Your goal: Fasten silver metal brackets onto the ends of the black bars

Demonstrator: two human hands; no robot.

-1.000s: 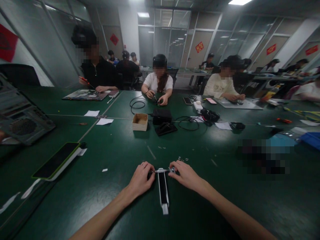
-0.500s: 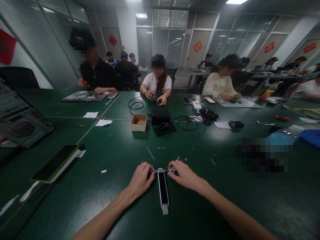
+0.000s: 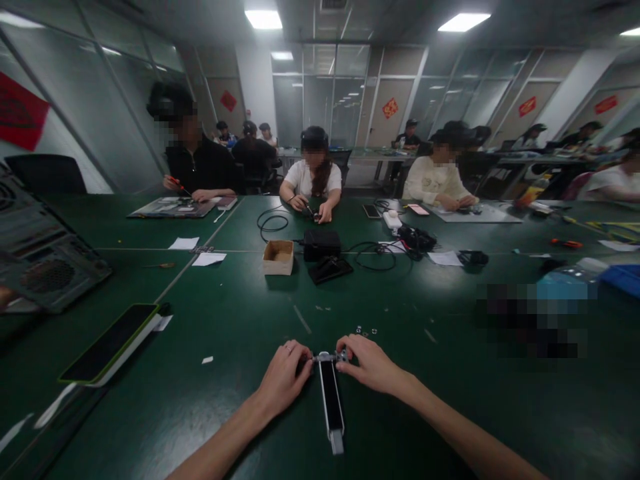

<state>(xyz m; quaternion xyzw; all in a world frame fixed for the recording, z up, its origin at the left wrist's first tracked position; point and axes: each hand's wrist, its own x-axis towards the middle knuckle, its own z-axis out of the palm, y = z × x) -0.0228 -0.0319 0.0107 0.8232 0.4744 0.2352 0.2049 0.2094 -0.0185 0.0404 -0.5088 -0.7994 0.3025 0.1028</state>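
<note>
The view has tilted up since the earlier frame; the green table sits lower. Between left hand and right hand, a white-edged black bar runs far to near, its pale tip now angled slightly more rightward. Left fingers pinch its far metal crossbar's left end; right fingers grip a grey fitting at the right.

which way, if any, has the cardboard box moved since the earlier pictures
No: the cardboard box keeps its place relative to the table seam; both sit lower in the picture, as the whole view has shifted.
</note>
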